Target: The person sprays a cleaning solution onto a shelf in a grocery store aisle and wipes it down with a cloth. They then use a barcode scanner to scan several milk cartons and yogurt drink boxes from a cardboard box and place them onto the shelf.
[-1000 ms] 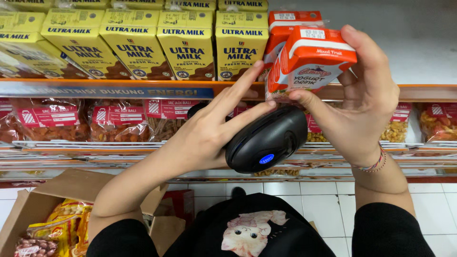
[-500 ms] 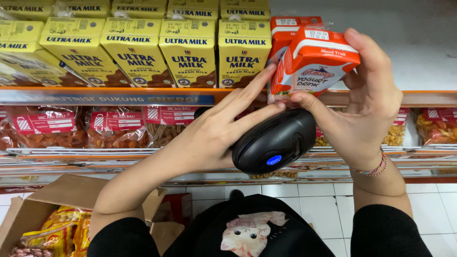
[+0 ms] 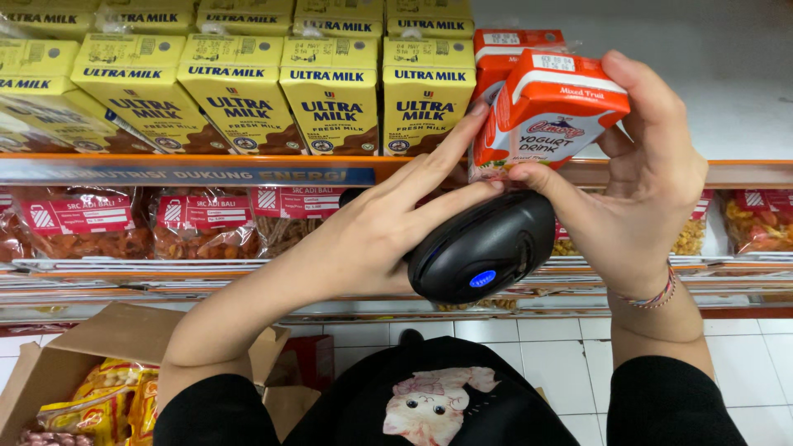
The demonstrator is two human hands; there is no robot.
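My right hand (image 3: 640, 194) grips a small orange and white drink carton (image 3: 547, 111), tilted, in front of the upper shelf. My left hand (image 3: 388, 231) holds a black handheld scanner (image 3: 483, 248) with a blue light, just under the carton. Its index finger reaches up and touches the carton's left side. A second orange carton (image 3: 512, 43) stands on the shelf right behind the held one.
A row of yellow milk cartons (image 3: 239, 95) fills the upper shelf (image 3: 727, 169) to the left. Red snack packets (image 3: 190, 223) hang on the shelf below. An open cardboard box (image 3: 91, 355) with yellow packets sits on the tiled floor at lower left.
Both hands with the carton and the scanner have stayed together and shifted only slightly. The carton's tilt is nearly the same.
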